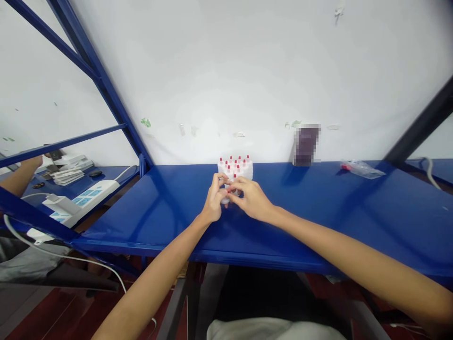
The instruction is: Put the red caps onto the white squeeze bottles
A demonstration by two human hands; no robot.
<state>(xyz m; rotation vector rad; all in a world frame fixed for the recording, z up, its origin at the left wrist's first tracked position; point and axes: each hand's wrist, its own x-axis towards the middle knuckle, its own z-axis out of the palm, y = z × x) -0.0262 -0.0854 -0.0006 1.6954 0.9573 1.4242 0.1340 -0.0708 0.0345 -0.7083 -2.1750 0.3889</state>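
White bottles point(248, 171) with red caps, head view: grouped upright on a blue tabletop point(170, 198), near the pale wall point(219, 71), just beyond both hands. Nearer the viewer, between the hands: one small white bottle point(225, 200); raised or resting, impossible to tell. Left hand point(214, 200): fingers bent about the bottle's body, in a grasp. Right hand point(251, 198): thumb and forefinger pinched at its red cap point(228, 192), exact contact partly hidden by overlapping fingers. At right, against the wall: dark pixelated rectangle point(307, 145), upright. Farther right: clear plastic bag point(366, 169) with a red item. At left, past the blue metal frame point(106, 89): white power strip point(101, 192) with blue sockets, black rounded object point(95, 174), stacked white boxes point(69, 176), another person's forearm point(23, 174).
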